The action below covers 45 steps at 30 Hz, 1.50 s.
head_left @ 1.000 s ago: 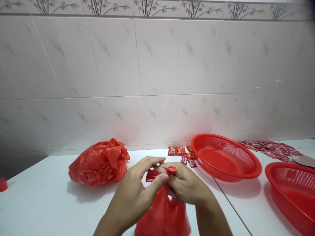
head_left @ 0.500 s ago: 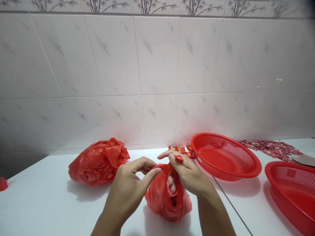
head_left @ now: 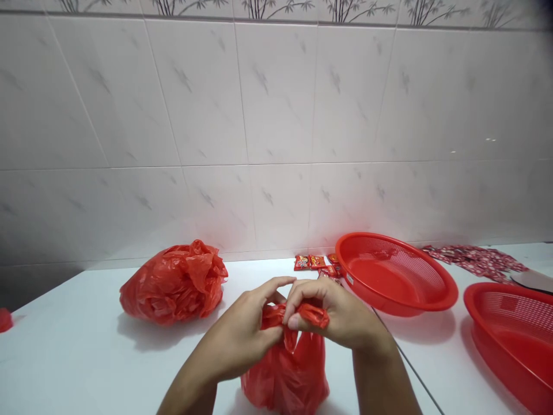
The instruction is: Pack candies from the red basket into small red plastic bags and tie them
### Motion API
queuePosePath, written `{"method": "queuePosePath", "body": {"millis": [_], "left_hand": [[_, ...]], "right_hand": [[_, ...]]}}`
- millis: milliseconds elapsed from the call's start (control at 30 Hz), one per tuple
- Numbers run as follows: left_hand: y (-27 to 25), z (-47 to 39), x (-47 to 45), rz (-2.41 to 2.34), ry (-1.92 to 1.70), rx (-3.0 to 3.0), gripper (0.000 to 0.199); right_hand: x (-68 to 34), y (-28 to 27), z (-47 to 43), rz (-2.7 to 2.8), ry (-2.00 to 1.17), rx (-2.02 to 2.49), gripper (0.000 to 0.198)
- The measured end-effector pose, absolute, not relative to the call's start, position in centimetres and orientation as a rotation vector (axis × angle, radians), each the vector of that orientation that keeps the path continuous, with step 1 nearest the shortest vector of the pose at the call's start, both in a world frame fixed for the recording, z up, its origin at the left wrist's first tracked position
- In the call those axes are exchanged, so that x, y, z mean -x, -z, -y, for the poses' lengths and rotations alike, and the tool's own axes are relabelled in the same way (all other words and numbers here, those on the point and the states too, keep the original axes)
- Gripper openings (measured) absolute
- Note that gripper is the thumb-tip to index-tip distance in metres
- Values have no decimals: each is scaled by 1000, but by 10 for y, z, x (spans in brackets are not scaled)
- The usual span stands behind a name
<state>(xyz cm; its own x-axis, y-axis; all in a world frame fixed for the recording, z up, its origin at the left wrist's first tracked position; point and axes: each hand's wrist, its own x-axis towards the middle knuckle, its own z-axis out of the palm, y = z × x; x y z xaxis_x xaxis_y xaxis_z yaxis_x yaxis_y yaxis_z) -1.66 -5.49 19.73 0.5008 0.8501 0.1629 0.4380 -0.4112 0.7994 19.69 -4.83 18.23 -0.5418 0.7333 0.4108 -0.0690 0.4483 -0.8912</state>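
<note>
Bunching upward, the nearer bag (head_left: 286, 377) is being pinched by the right hand (head_left: 341, 311) and seemingly the left hand (head_left: 242, 334), risking tears if overpulled.

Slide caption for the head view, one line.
Left hand and right hand hold the gathered top of a red bag, with two red baskets at right.

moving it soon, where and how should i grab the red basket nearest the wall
I'd take the red basket by its near rim, coming from the front, hooking under. Its sides flare out from a narrower base, so the rim seems to overhang the table; the far edge is close to the wall, the left beside small packets.
</note>
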Motion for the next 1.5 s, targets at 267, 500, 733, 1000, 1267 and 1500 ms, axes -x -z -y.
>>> {"method": "queuePosePath", "body": {"millis": [267,500,733,1000,1267,1500], "left_hand": [[-205,55,26,-1165,-883,-1889,55],[-209,53,20,-911,-832,-1897,29],[-207,48,21,-1050,-929,-1956,23],[-208,50,20,-1313,-940,-2084,27],[-201,43,23,-1672,-821,-2269,24],[-204,42,25,-1827,-679,-2242,22]], "right_hand": [[-194,-179,44,1843,-634,582,19],[-178,-172,39,1761,-465,490,28],[-182,-166,33,1741,-443,506,33],[-188,-168,33,1785,-441,597,42],[-192,-160,23,1728,-562,805,31],[-185,-161,22,1801,-630,796,23]]}}
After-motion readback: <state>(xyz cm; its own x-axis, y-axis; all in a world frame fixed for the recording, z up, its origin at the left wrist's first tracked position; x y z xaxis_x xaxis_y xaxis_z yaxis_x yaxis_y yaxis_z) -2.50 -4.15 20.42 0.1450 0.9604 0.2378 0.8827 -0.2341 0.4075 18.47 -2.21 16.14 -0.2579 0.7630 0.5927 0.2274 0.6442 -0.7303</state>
